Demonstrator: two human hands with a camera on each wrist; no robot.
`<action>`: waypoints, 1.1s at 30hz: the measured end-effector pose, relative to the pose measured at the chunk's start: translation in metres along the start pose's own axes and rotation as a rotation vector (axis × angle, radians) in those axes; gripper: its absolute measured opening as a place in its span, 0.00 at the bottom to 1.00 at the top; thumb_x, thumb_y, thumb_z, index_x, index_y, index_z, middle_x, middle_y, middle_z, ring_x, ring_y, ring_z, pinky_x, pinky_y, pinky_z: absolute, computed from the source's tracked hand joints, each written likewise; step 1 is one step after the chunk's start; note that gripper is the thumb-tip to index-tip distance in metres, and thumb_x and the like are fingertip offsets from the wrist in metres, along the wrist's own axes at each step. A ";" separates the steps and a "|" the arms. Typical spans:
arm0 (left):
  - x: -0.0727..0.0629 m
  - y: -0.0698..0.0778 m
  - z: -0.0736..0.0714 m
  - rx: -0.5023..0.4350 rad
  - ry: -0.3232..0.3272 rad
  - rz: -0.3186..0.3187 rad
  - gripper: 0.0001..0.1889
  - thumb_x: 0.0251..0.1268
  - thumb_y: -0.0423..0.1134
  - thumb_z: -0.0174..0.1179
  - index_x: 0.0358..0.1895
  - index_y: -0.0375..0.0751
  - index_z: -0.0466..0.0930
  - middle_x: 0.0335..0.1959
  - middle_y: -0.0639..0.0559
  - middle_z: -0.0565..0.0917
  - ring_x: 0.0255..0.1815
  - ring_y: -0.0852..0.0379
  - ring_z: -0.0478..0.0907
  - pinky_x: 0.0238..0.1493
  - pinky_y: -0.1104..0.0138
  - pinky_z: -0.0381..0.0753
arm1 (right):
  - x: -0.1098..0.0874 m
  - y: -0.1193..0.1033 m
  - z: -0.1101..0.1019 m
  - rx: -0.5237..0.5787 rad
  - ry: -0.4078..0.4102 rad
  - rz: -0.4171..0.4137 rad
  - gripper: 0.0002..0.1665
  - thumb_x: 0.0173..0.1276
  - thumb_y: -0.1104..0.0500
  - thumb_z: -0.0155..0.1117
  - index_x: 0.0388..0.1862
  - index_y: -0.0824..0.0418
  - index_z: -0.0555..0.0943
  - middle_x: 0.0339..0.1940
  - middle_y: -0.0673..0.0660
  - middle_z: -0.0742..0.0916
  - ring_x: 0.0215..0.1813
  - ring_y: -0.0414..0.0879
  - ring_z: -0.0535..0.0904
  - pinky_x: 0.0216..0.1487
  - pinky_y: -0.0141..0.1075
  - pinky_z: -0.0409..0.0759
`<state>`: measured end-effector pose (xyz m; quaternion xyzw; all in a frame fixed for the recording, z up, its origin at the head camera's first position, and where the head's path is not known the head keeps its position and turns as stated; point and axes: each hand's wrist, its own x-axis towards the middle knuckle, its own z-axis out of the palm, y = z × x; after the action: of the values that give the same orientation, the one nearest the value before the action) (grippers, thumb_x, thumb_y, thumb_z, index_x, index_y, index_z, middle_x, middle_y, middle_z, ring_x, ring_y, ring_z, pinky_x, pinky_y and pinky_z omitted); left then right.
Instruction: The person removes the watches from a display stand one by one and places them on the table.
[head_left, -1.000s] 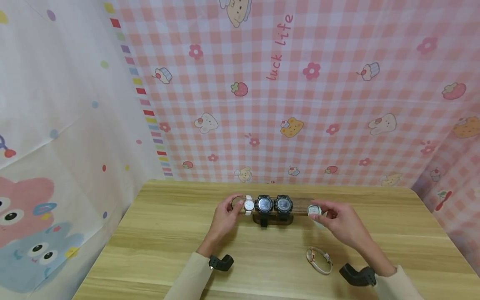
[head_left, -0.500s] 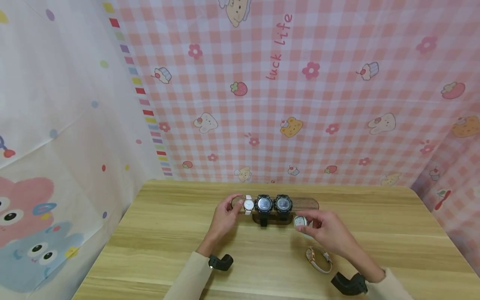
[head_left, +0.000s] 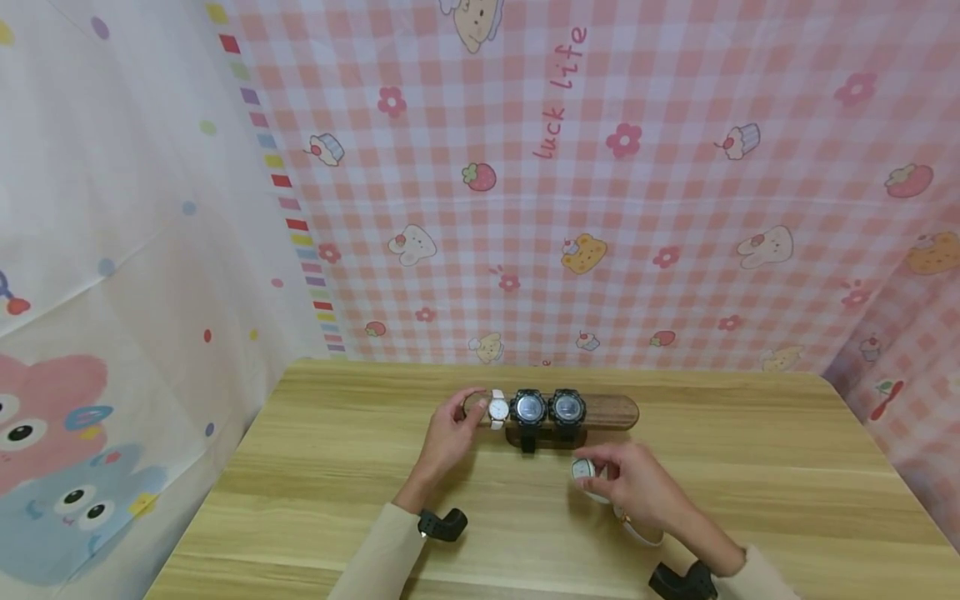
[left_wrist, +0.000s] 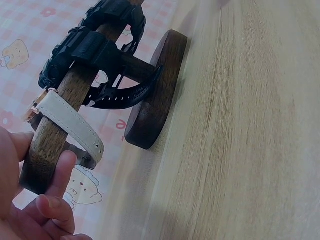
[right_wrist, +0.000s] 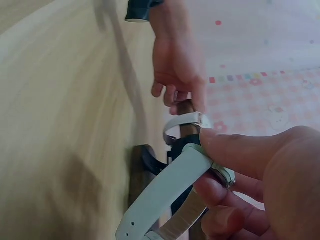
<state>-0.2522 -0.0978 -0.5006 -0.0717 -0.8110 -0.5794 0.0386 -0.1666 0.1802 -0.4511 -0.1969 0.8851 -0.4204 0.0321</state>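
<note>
My left hand (head_left: 450, 431) grips the left end of a dark wooden watch stand (head_left: 613, 412), thumb and fingers around the bar. Beside those fingers a white-strapped watch (head_left: 498, 410) hangs on the bar, followed by two black digital watches (head_left: 530, 408). In the left wrist view the white strap (left_wrist: 75, 122) loops under the bar. My right hand (head_left: 633, 483) pinches a pale-strapped wristwatch (right_wrist: 165, 192) by its case, in front of the stand and off the bar; its strap hangs as a loop. Partly hidden under that hand lies a rose-gold watch with a white strap (head_left: 645, 533).
The stand's oval base (left_wrist: 160, 95) rests on a light wooden table (head_left: 315, 467). A pink checked cloth (head_left: 675, 192) hangs behind the table, and a white printed cloth (head_left: 150, 250) hangs at the left.
My right hand has drawn the pale-strapped watch from the stand's right end toward the left and nearer to me, now overlapping the rose-gold watch. The left hand has stayed put.
</note>
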 end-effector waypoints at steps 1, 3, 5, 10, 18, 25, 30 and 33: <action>0.000 0.000 0.000 -0.002 0.000 -0.001 0.14 0.74 0.42 0.57 0.58 0.47 0.80 0.23 0.52 0.72 0.29 0.46 0.76 0.35 0.56 0.85 | 0.000 0.001 0.002 0.004 -0.004 0.002 0.20 0.60 0.63 0.74 0.51 0.67 0.85 0.25 0.46 0.81 0.21 0.33 0.70 0.19 0.29 0.70; 0.000 0.000 0.001 -0.005 0.000 -0.002 0.14 0.74 0.42 0.57 0.58 0.47 0.80 0.23 0.51 0.72 0.31 0.41 0.78 0.37 0.54 0.85 | -0.001 0.003 0.005 0.007 -0.011 0.001 0.20 0.60 0.62 0.74 0.51 0.68 0.85 0.25 0.47 0.81 0.22 0.34 0.70 0.20 0.29 0.71; 0.000 0.001 0.001 -0.004 0.000 -0.003 0.14 0.74 0.42 0.57 0.59 0.47 0.80 0.23 0.51 0.72 0.33 0.38 0.78 0.37 0.53 0.85 | -0.001 0.004 0.008 0.017 -0.024 0.005 0.21 0.60 0.62 0.74 0.52 0.68 0.84 0.26 0.47 0.82 0.23 0.35 0.71 0.21 0.29 0.71; -0.001 0.001 0.000 0.000 0.000 -0.003 0.14 0.74 0.42 0.57 0.58 0.47 0.80 0.24 0.52 0.73 0.30 0.44 0.77 0.34 0.58 0.83 | -0.002 0.007 0.013 0.044 -0.052 0.012 0.23 0.60 0.61 0.73 0.53 0.70 0.83 0.28 0.47 0.84 0.27 0.36 0.73 0.25 0.29 0.73; -0.001 0.001 0.000 0.007 0.003 -0.001 0.14 0.74 0.42 0.57 0.58 0.48 0.80 0.23 0.52 0.72 0.26 0.58 0.71 0.29 0.66 0.80 | -0.003 0.012 0.022 0.017 -0.067 -0.002 0.23 0.59 0.60 0.74 0.52 0.70 0.83 0.31 0.48 0.85 0.28 0.34 0.73 0.27 0.29 0.75; -0.001 0.001 0.001 -0.032 -0.004 -0.006 0.14 0.74 0.43 0.57 0.58 0.47 0.80 0.25 0.50 0.74 0.34 0.38 0.79 0.38 0.52 0.84 | -0.002 0.014 0.030 0.022 -0.075 -0.034 0.23 0.57 0.61 0.75 0.50 0.71 0.84 0.31 0.49 0.85 0.28 0.32 0.72 0.27 0.29 0.75; -0.001 -0.001 0.000 -0.021 0.001 0.002 0.14 0.74 0.44 0.58 0.58 0.47 0.80 0.24 0.50 0.73 0.30 0.43 0.77 0.34 0.57 0.84 | -0.002 0.015 0.038 0.012 -0.095 -0.043 0.22 0.57 0.62 0.75 0.49 0.71 0.84 0.27 0.47 0.83 0.27 0.31 0.72 0.27 0.28 0.76; -0.001 -0.001 0.000 -0.013 0.000 -0.002 0.14 0.74 0.45 0.58 0.58 0.48 0.81 0.24 0.51 0.74 0.29 0.47 0.76 0.30 0.64 0.81 | -0.003 0.013 0.041 -0.003 -0.111 -0.027 0.22 0.57 0.61 0.75 0.49 0.70 0.84 0.26 0.45 0.82 0.27 0.32 0.72 0.27 0.28 0.76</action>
<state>-0.2512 -0.0978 -0.5018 -0.0713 -0.8072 -0.5847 0.0374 -0.1596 0.1591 -0.4878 -0.2320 0.8799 -0.4078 0.0752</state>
